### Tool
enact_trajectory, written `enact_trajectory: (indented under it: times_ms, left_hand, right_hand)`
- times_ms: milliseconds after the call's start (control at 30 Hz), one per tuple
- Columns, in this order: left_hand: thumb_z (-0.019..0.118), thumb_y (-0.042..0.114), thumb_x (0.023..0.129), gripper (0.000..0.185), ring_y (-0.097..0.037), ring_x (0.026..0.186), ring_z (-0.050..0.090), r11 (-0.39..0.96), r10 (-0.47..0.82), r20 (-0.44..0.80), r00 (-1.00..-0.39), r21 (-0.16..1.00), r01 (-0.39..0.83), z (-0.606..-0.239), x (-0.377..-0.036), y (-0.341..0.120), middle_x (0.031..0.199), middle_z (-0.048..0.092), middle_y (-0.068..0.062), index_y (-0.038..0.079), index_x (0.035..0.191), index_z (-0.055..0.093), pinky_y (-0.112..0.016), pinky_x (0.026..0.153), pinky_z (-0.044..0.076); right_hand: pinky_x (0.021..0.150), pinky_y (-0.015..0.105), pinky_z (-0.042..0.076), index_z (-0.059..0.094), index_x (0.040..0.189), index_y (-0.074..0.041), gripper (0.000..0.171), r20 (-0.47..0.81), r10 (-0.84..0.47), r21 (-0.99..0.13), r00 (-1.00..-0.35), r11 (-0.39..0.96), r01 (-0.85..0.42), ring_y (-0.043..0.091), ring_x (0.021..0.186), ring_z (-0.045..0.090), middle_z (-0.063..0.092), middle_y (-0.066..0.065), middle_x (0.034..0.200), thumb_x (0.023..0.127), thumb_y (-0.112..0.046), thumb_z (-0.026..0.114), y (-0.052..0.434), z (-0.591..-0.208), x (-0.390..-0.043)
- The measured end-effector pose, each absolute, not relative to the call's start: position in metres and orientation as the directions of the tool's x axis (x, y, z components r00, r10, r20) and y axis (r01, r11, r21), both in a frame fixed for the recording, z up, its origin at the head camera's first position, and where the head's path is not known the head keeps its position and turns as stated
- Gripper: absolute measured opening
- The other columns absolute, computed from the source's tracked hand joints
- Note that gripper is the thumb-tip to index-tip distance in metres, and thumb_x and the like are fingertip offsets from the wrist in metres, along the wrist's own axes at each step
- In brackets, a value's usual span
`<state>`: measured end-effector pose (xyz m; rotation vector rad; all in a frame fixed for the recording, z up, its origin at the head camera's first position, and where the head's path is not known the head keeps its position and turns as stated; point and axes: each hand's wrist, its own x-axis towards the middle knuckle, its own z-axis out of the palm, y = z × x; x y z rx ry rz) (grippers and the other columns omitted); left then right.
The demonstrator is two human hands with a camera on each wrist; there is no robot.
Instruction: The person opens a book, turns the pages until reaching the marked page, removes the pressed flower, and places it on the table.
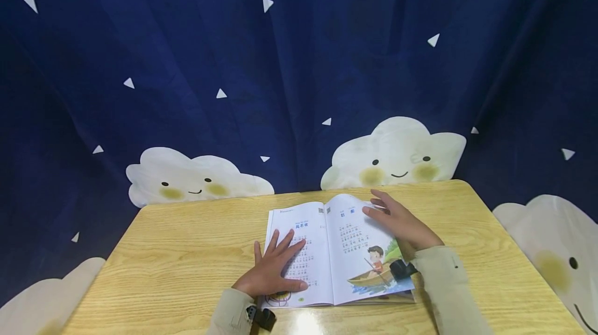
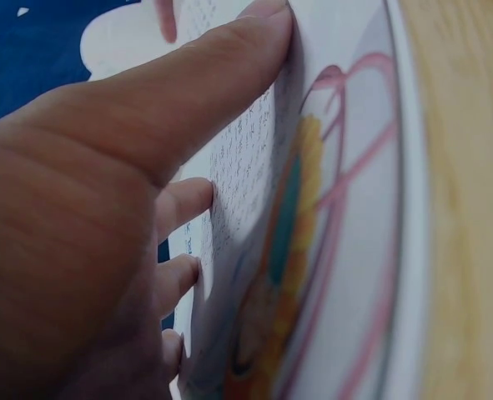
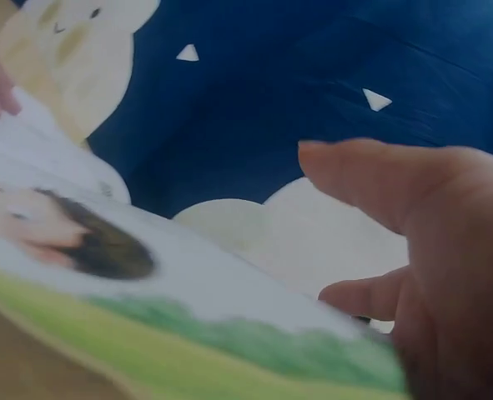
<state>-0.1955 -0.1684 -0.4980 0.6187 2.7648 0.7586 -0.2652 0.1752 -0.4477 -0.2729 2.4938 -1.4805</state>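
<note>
Curtain (image 1: 299, 65), one, dark blue, hanging behind everything, printed with pale smiling clouds (image 1: 397, 143). Worktop (image 1: 187, 252), one, light wood grain, rounded far corner, meeting the curtain at the back. Children's picture book (image 1: 330, 252), one, paperback, lying opened on the worktop before me, about the middle of its width; left page (image 1: 287, 219) flat, with a titled text, right page (image 1: 341, 272) bowed upward at the top and raised along its outer side above the leaves beneath. Handling, by my judgement: light, thin and floppy, smooth enough to slide on the wood, the single leaf easily creased or torn; best taken by the outer edge or upper corner, with the other side weighted flat. Left hand (image 1: 271, 270), mine: fingers spread wide, laid on the left page, thumb reaching toward the spine. Right hand (image 1: 404, 220), mine: at the outer edge of the right page, digits loosely extended, a broad gap between thumb and fingers, the leaf's edge running up to the fingers; I cannot tell how firmly they touch it. Rowing-boat illustration (image 1: 374, 272), one, low on the right page. White triangles (image 1: 268, 4), several, scattered over the curtain.
</note>
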Motion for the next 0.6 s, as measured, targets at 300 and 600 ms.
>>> enact_trajectory:
  times_ms: [300,600]
  left_hand:
    - [0.069,0.067,0.073,0.095,-0.038,0.146,-0.008,0.777,0.451,-0.087,-0.888,0.529,0.343,-0.498,-0.196,-0.168,0.162,0.010,-0.003,0.032,0.152,0.030,-0.073,0.100,-0.016]
    - [0.068,0.068,0.073,0.095,-0.039,0.146,-0.008,0.772,0.454,-0.077,-0.888,0.531,0.348,-0.499,-0.196,-0.169,0.162,0.011,-0.003,0.032,0.152,0.030,-0.073,0.099,-0.017]
  right_hand:
    - [0.107,0.056,0.033,0.031,0.151,-0.015,0.058,-0.092,-0.336,-0.932,-0.937,0.361,-0.038,0.036,0.135,0.039,0.040,0.017,0.148,0.101,-0.043,0.045,0.195,-0.446,-0.263]
    - [0.106,0.055,0.035,0.037,0.148,-0.009,0.047,-0.037,-0.404,-0.945,-0.914,0.311,-0.100,0.038,0.135,0.038,0.040,0.019,0.148,0.101,-0.008,0.041,0.200,-0.445,-0.261]
